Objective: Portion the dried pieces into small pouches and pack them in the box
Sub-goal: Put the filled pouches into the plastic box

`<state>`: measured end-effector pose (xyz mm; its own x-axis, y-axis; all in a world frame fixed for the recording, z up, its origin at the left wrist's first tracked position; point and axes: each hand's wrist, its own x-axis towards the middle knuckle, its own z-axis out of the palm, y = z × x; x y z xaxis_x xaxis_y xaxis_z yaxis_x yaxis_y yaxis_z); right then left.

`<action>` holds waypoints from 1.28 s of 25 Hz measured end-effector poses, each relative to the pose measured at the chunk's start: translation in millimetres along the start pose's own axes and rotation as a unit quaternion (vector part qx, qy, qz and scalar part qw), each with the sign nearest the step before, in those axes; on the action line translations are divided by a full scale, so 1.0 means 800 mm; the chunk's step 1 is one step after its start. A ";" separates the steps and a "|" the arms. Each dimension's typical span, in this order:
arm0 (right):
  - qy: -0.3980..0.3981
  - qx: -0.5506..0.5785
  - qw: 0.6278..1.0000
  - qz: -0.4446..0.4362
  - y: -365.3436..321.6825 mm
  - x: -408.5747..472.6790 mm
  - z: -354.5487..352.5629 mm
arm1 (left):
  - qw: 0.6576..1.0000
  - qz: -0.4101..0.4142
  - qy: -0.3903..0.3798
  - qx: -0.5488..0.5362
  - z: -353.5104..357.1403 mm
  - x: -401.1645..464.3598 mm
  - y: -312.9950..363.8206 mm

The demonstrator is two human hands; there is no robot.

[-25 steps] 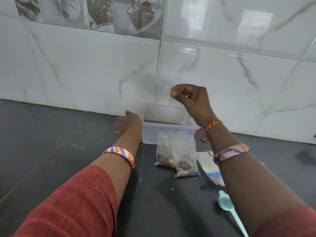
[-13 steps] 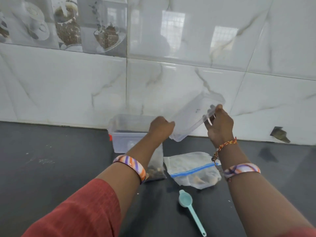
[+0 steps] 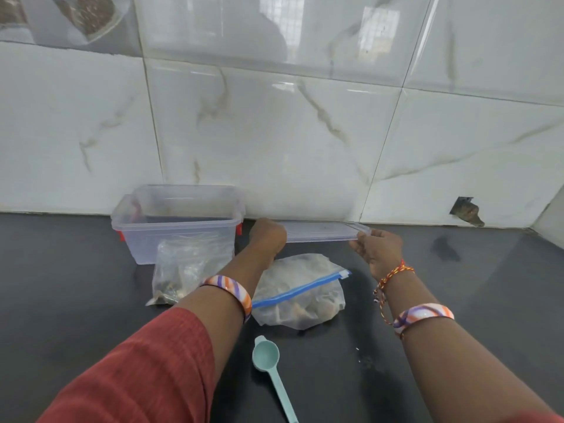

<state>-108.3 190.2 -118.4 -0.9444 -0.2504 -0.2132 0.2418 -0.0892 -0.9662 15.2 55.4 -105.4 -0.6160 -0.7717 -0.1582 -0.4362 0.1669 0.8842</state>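
A clear plastic box (image 3: 180, 236) with red clips stands open at the back of the dark counter, against the tiled wall. Its clear lid (image 3: 320, 232) lies flat and low over the counter to the right of the box. My left hand (image 3: 268, 236) grips the lid's left end and my right hand (image 3: 378, 248) grips its right end. Small clear pouches (image 3: 180, 270) with dried pieces lean against the front of the box. A larger zip bag (image 3: 302, 291) with a blue seal holds more dried pieces, just in front of the lid. A teal scoop (image 3: 268, 361) lies nearer me.
The white marble-tiled wall (image 3: 274, 132) rises directly behind the box and lid. A broken hole (image 3: 467, 210) shows in the wall at the right. The black counter (image 3: 61, 285) stretches to the left and right of the items.
The lid was lifted off the box, carried to the right with both hands and lowered from a tilted hold to flat near the counter. The view has shifted to the right.
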 end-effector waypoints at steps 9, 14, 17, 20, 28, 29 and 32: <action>-0.018 -0.336 0.941 -0.040 0.006 -0.041 -0.013 | 0.983 0.072 -0.067 0.155 -0.008 -0.045 0.000; -0.143 -0.505 0.851 0.000 -0.004 -0.104 0.002 | 0.977 0.124 -0.063 0.165 -0.025 -0.082 -0.005; -0.153 -0.403 0.899 0.072 0.000 -0.118 -0.002 | 0.970 0.152 -0.056 0.184 -0.037 -0.097 -0.013; -0.145 -0.244 0.954 0.100 -0.004 -0.120 -0.005 | 0.969 0.159 -0.020 0.190 -0.051 -0.104 -0.024; -0.199 -0.085 0.976 0.001 -0.067 -0.152 0.019 | 0.990 0.088 0.038 -0.106 -0.098 -0.118 -0.027; -0.204 -0.067 0.977 -0.005 -0.075 -0.156 0.026 | 0.976 0.085 0.025 -0.197 -0.108 -0.118 -0.023; -0.222 -0.017 0.974 -0.031 -0.086 -0.166 0.068 | 0.921 0.086 0.043 -0.379 -0.150 -0.105 -0.013</action>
<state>12.5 177.5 -16.0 -0.7656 -0.6385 -0.0785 0.1733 -0.0872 -0.9810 150.0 45.2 -48.6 -0.5651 -0.8248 0.0201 0.2657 -0.1588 0.9509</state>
